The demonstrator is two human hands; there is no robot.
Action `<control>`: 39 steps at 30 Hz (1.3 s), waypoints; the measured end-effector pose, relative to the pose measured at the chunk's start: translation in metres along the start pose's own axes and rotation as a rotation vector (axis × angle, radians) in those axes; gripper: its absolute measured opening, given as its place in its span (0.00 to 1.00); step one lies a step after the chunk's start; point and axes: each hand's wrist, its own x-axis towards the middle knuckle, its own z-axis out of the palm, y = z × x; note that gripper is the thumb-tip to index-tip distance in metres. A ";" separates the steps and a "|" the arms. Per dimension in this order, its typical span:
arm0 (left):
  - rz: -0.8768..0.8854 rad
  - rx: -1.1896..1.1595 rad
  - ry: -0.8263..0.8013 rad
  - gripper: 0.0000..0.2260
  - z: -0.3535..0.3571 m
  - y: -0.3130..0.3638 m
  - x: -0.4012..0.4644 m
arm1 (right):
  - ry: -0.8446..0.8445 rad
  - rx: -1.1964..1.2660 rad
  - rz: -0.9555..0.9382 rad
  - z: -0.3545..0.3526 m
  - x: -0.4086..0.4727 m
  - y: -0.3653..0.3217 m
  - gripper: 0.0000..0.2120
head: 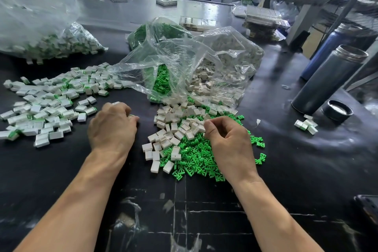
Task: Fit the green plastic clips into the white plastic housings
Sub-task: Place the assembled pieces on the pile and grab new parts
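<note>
A heap of loose green clips (196, 159) lies on the black table, with empty white housings (171, 129) piled on its far left side. My left hand (112, 125) rests knuckles-up on the table left of the heap, its fingers curled round a white housing with a bit of green at the fingertips (133, 116). My right hand (227, 139) lies over the heap's right side, its thumb and fingers curled at the edge of the white housings; what they pinch is hidden. Assembled housings with green inserts (49, 108) are spread at the left.
Open clear bags of green clips (161, 82) and white housings (216, 75) lie behind the heap. A bag of assembled parts (51, 45) sits far left. A steel flask (329, 80), its cap (337, 110) and a few parts (306, 125) stand at right.
</note>
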 end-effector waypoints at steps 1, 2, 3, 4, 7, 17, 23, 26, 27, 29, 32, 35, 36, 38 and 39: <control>0.014 -0.015 0.001 0.14 0.000 0.002 -0.001 | 0.006 -0.010 0.000 0.000 0.000 0.001 0.05; 0.031 -0.028 0.000 0.14 0.000 0.004 -0.002 | 0.011 -0.016 0.001 -0.001 0.001 0.001 0.05; 0.048 -0.036 -0.003 0.14 0.001 0.005 -0.004 | 0.014 -0.019 0.004 -0.001 0.002 0.001 0.04; 0.061 -0.040 -0.010 0.13 0.001 0.007 -0.005 | 0.016 -0.020 0.007 -0.001 0.002 0.002 0.03; 0.076 -0.053 -0.025 0.12 0.001 0.010 -0.007 | 0.020 -0.028 0.010 -0.001 0.003 0.003 0.03; 0.209 -0.091 -0.143 0.13 0.012 0.019 -0.012 | 0.001 -0.077 0.011 -0.003 0.004 0.003 0.01; 0.194 -0.110 -0.155 0.11 0.010 0.019 -0.011 | -0.001 -0.268 0.012 -0.009 0.006 -0.001 0.02; 0.184 -0.126 -0.140 0.09 0.006 0.021 -0.013 | -0.009 -0.386 0.039 -0.018 0.010 -0.004 0.03; 0.180 -0.138 -0.128 0.09 0.005 0.021 -0.015 | -0.020 -0.417 0.052 -0.021 0.011 -0.004 0.03; 0.173 -0.182 -0.109 0.10 0.002 0.022 -0.017 | -0.062 -0.441 0.072 -0.027 0.013 -0.005 0.03; 0.181 -0.239 -0.086 0.12 -0.003 0.025 -0.021 | -0.164 -0.439 0.105 -0.032 0.014 -0.007 0.04; 0.220 -0.280 -0.051 0.12 -0.005 0.026 -0.022 | -0.249 -0.461 0.121 -0.030 0.011 -0.010 0.06; 0.235 -0.303 -0.044 0.12 -0.005 0.027 -0.023 | -0.259 -0.484 0.111 -0.029 0.010 -0.011 0.06; 0.259 -0.368 -0.049 0.11 -0.006 0.030 -0.026 | -0.258 -0.558 0.083 -0.026 0.009 -0.014 0.06; 0.265 -0.406 -0.059 0.12 -0.006 0.032 -0.027 | -0.254 -0.595 0.074 -0.025 0.009 -0.015 0.05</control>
